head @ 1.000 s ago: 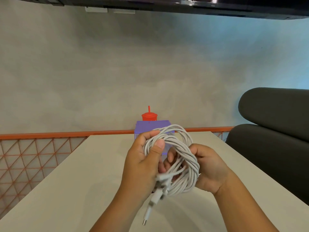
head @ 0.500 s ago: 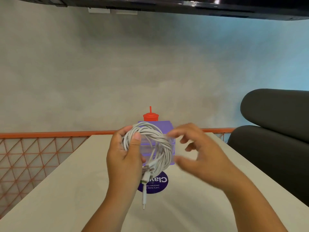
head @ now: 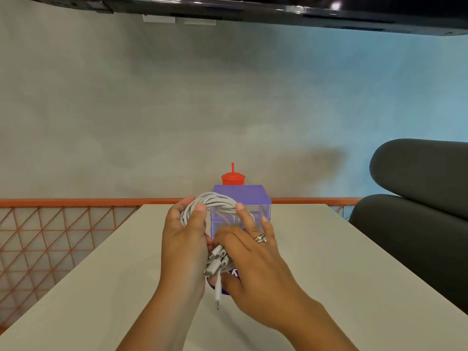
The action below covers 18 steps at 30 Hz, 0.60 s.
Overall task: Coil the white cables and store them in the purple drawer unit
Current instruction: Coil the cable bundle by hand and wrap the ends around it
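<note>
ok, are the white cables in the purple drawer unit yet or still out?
Still out. The coiled white cables are held above the table between the left hand and right hand, in front of the purple drawer unit.

My left hand (head: 183,239) grips the coiled white cables (head: 215,206), and my right hand (head: 253,254) closes over their plugs. The purple drawer unit (head: 249,198) sits just behind on the table (head: 354,262).

Office lounge or break area, judged from the furnishings.

A plain pale table (head: 329,262) is set against a bare grey wall (head: 177,110), with an orange mesh railing (head: 50,236) along its far edge. A dark padded seat (head: 417,198) is placed to the right, a dark screen (head: 253,8) is mounted overhead, and a red lidded cup (head: 233,178) is seen at the far end.
</note>
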Tool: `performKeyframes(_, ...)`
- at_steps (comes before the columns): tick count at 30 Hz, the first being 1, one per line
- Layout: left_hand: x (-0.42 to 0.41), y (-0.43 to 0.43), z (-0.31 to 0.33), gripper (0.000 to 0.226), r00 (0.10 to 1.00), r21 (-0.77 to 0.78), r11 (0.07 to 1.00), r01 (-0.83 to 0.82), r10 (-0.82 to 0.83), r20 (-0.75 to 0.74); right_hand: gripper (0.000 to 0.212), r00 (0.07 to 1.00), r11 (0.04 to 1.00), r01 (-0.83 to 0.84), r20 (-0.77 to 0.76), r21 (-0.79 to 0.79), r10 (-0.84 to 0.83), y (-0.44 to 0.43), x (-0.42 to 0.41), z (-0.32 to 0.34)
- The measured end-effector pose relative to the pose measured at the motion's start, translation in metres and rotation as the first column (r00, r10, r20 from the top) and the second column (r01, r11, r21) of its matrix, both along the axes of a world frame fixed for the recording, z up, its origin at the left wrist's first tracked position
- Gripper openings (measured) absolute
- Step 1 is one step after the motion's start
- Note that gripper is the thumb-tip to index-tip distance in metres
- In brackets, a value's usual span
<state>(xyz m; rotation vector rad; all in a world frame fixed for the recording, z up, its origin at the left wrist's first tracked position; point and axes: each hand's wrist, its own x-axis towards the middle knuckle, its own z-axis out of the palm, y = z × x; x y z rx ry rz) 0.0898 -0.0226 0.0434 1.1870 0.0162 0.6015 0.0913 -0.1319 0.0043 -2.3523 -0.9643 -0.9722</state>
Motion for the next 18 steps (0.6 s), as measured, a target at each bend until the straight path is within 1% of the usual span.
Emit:
performKeyframes(2, 0.0, -0.001, -0.001, 0.012, 1.0, 0.018, 1.0, -0.005, 0.005, 0.017, 0.016, 0.982, 0.988, -0.1, -0.147, 0.117, 0.117, 0.0, -0.004, 0.004)
performKeyframes(3, 0.001, -0.002, -0.002, 0.013, 1.0, 0.041, 0.999, -0.012, 0.011, 0.021, 0.025, 0.962, 0.974, -0.139, -0.208, 0.177, 0.176, 0.0, -0.006, 0.007)
performKeyframes(4, 0.002, -0.002, -0.004, 0.013, 1.0, 0.069, 0.997, -0.02, 0.018, 0.024, 0.036, 0.944, 0.953, -0.178, -0.233, 0.245, 0.236, 0.0, -0.008, 0.009)
performKeyframes(5, 0.005, -0.002, -0.008, 0.014, 0.999, 0.093, 0.995, -0.028, 0.025, 0.027, 0.044, 0.921, 0.919, -0.207, -0.251, 0.335, 0.299, 0.002, -0.011, 0.012)
performKeyframes(6, 0.007, -0.001, -0.011, 0.015, 0.999, 0.126, 0.991, -0.039, 0.035, 0.027, 0.047, 0.883, 0.858, -0.232, -0.272, 0.457, 0.383, 0.004, -0.016, 0.016)
performKeyframes(8, 0.012, 0.0, -0.02, 0.017, 0.998, 0.25, 0.966, -0.063, 0.062, 0.012, 0.046, 0.759, 0.631, -0.212, -0.281, 0.746, 0.588, 0.002, -0.023, 0.028)
performKeyframes(9, 0.013, 0.001, -0.023, 0.018, 0.998, 0.312, 0.948, -0.061, 0.066, -0.003, 0.044, 0.704, 0.505, -0.194, -0.239, 0.841, 0.669, -0.001, -0.025, 0.034)
performKeyframes(10, 0.014, 0.001, -0.025, 0.019, 0.998, 0.354, 0.934, -0.043, 0.053, -0.018, 0.039, 0.655, 0.365, -0.186, -0.162, 0.912, 0.738, -0.005, -0.027, 0.041)
performKeyframes(11, 0.015, 0.001, -0.026, 0.018, 0.999, 0.377, 0.926, -0.01, 0.025, -0.035, 0.033, 0.611, 0.201, -0.175, -0.054, 0.964, 0.79, -0.011, -0.027, 0.048)
performKeyframes(12, 0.015, 0.0, -0.027, 0.018, 0.999, 0.395, 0.918, 0.026, -0.005, -0.053, 0.027, 0.573, 0.042, -0.146, 0.05, 0.988, 0.818, -0.019, -0.027, 0.054)
performKeyframes(13, 0.016, -0.001, -0.027, 0.016, 0.997, 0.418, 0.907, 0.056, -0.029, -0.071, 0.025, 0.548, -0.079, -0.11, 0.127, 0.991, 0.827, -0.026, -0.026, 0.06)
performKeyframes(14, 0.015, -0.002, -0.027, 0.015, 0.996, 0.445, 0.892, 0.076, -0.043, -0.084, 0.024, 0.533, -0.153, -0.084, 0.174, 0.985, 0.828, -0.032, -0.026, 0.065)
performKeyframes(15, 0.015, -0.004, -0.027, 0.012, 0.995, 0.469, 0.879, 0.087, -0.051, -0.088, 0.022, 0.516, -0.196, -0.067, 0.202, 0.978, 0.832, -0.037, -0.026, 0.067)
performKeyframes(17, 0.013, -0.008, -0.028, 0.009, 0.995, 0.493, 0.866, 0.087, -0.056, -0.077, 0.012, 0.47, -0.231, -0.047, 0.226, 0.972, 0.853, -0.041, -0.025, 0.069)
performKeyframes(18, 0.012, -0.01, -0.029, 0.013, 0.997, 0.493, 0.867, 0.074, -0.047, -0.066, 0.007, 0.44, -0.225, -0.042, 0.22, 0.973, 0.871, -0.04, -0.026, 0.068)
